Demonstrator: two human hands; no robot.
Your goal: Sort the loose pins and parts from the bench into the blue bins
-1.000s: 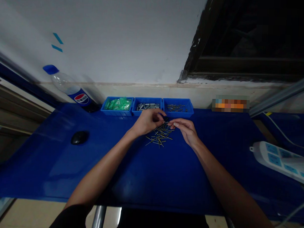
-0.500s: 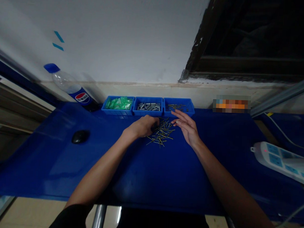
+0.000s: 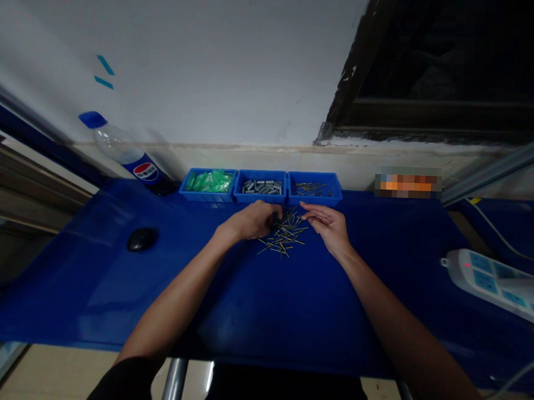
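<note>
A loose pile of thin gold-coloured metal rods, like small drill bits (image 3: 285, 233), lies on the blue table covering. My left hand (image 3: 256, 219) rests at the pile's left edge with its fingers curled down. Its fingertips are mostly hidden, so whatever they grip does not show. On the pile's right side is my right hand (image 3: 330, 225), fingers stretched toward the rods and slightly apart, with nothing visible in them. Just behind it, a blue bin (image 3: 337, 196) holds several similar rods.
Left of that bin stand a blue bin (image 3: 238, 197) of silvery metal pieces and another (image 3: 183, 194) with green plastic packets. A Pepsi bottle (image 3: 141, 166) and a black computer mouse (image 3: 142, 240) are leftward. A white power strip (image 3: 487, 283) lies right.
My right hand has drawn back a little from the right bin's front edge, down toward the pile, its fingers lower. My left hand has hardly moved.
</note>
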